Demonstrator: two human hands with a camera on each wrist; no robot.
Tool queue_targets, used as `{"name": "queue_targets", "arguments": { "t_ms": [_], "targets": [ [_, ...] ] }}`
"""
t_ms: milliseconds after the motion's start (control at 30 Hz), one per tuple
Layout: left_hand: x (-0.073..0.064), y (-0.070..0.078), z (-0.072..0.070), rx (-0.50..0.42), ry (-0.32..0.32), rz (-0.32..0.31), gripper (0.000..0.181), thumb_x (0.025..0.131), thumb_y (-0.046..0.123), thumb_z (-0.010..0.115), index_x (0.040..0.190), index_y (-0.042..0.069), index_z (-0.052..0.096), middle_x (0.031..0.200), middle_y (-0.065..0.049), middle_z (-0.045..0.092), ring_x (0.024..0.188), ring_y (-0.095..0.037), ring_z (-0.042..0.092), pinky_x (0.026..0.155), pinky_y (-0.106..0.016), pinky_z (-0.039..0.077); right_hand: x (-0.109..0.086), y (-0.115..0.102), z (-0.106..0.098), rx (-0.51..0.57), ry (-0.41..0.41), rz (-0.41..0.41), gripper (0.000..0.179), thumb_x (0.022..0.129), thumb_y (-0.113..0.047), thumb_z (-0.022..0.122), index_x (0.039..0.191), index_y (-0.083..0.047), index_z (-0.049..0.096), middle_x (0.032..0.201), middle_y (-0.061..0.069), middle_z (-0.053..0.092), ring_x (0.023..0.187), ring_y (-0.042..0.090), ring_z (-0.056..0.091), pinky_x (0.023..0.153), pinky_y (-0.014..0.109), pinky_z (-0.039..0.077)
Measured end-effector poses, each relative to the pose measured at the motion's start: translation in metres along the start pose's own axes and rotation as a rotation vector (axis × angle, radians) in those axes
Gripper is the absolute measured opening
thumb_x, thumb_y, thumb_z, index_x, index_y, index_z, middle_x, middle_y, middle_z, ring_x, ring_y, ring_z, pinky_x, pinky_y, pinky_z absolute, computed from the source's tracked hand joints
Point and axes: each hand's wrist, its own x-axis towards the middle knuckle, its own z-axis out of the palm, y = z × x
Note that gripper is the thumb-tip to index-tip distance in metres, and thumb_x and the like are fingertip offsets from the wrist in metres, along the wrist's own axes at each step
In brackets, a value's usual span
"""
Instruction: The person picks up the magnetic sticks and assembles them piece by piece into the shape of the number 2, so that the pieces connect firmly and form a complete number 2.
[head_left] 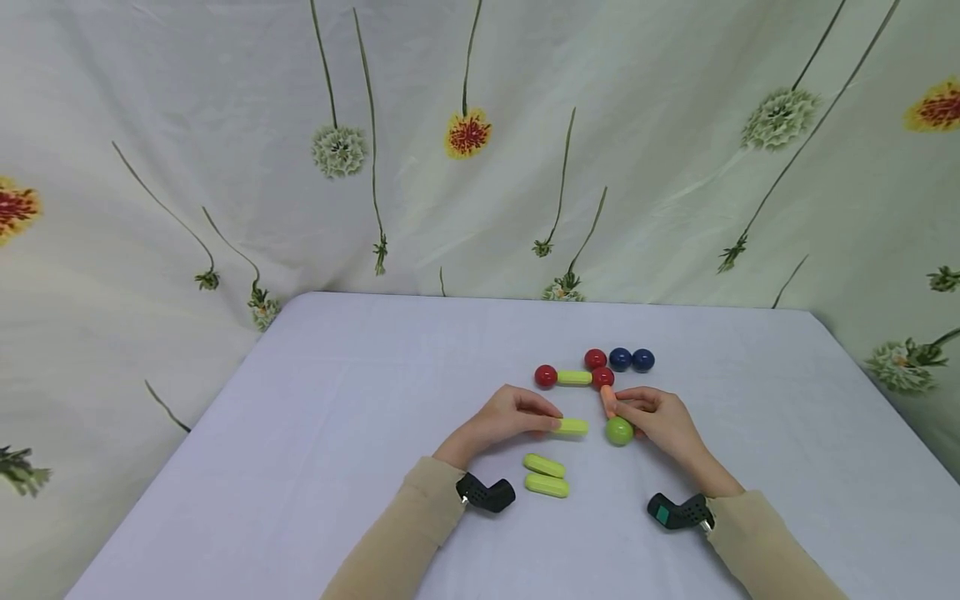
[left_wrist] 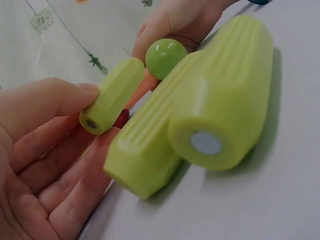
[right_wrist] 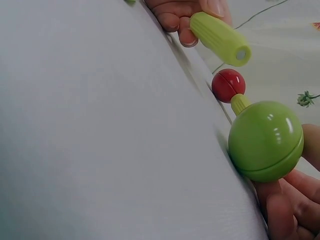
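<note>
My left hand (head_left: 508, 418) pinches a yellow-green magnetic rod (head_left: 572, 427) between thumb and fingers, its free end pointing right toward a green ball (head_left: 619, 431). In the left wrist view a dark magnet shows in the near end of the held rod (left_wrist: 112, 95). My right hand (head_left: 666, 423) pinches an orange rod (head_left: 608, 402), which runs between the green ball and a red ball (head_left: 603, 377). From that red ball another yellow-green rod (head_left: 574, 377) leads left to a second red ball (head_left: 546, 377). The right wrist view shows the green ball (right_wrist: 266, 141) large, partly hiding the right fingers.
Two loose yellow-green rods (head_left: 546, 485) lie side by side near the left wrist. Behind the joined pieces sit a third red ball (head_left: 596, 359) and two dark blue balls (head_left: 632, 360). A flower-printed cloth (head_left: 465, 208) hangs behind the white table (head_left: 360, 433).
</note>
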Motion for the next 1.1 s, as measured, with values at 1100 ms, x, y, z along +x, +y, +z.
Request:
{"name": "queue_targets", "arguments": {
  "t_ms": [1100],
  "targets": [
    [0.002, 0.004, 0.021, 0.010, 0.040, -0.021, 0.016, 0.080, 0.021, 0.075, 0.091, 0.010, 0.075, 0.078, 0.000, 0.068, 0.062, -0.012, 0.058, 0.059, -0.022, 0.047, 0.000, 0.000, 0.000, -0.007, -0.009, -0.008, 0.040, 0.089, -0.030, 0.064, 0.113, 0.001, 0.063, 0.081, 0.003, 0.067, 0.061, 0.015, 0.052, 0.054, 0.023, 0.043]
  ]
}}
